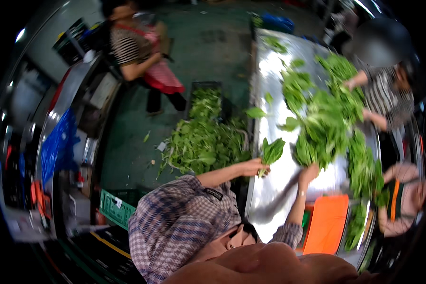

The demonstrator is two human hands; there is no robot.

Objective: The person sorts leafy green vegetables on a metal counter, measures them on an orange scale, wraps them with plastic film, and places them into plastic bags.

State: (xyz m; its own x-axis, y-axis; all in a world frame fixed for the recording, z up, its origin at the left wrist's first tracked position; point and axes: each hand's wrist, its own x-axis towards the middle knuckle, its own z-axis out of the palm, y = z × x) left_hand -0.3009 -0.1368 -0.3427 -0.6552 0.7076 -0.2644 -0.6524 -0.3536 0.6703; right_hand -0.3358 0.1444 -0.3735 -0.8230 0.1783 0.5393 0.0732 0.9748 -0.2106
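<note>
My left hand (256, 167), over the near left edge of the metal table (274, 203), grips a small bunch of leafy greens (272, 150) by the stems, leaves pointing away from me. To its right, my right hand (309, 174) is at the near edge of a large heap of the same greens (322, 128). Its fingers close on stems there and are partly hidden by leaves. Loose leaves (256, 112) lie along the table's left side.
Left of the table, greens overflow a dark crate (206, 85) on the floor. An orange bin (325, 222) stands near my right forearm. Across the table a person's hands (357, 80) handle greens; another person (404, 199) is at right. A person in a red apron (163, 75) stands far left.
</note>
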